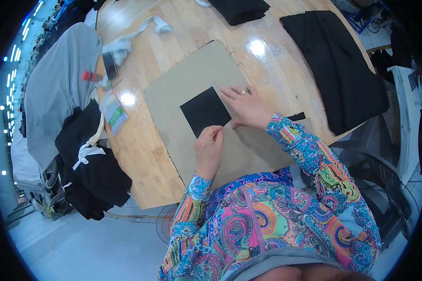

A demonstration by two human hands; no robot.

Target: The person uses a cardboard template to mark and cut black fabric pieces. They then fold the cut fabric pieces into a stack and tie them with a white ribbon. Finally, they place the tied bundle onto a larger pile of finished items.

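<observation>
A flat black square piece (204,111), perhaps fabric, lies turned at an angle on a large beige board (173,82) in front of me. At the square's near corner my left hand (208,151) is closed, thumb and forefinger pinched together at its edge; the fingertips partly hide that edge. My right hand (248,107), with a ring on one finger, rests on the board along the square's right side. Its fingers are stretched and apart, the tips by the square's edge. A small black strip (296,116) lies at the board's right edge, beyond my right wrist.
Folded black fabric (333,70) covers the table's right side, with another black piece (239,10) at the far edge. Left are a red-capped bottle (87,76), a plastic packet (113,112), grey cloth (61,89) and black cloth (96,178). A fan (384,180) stands right.
</observation>
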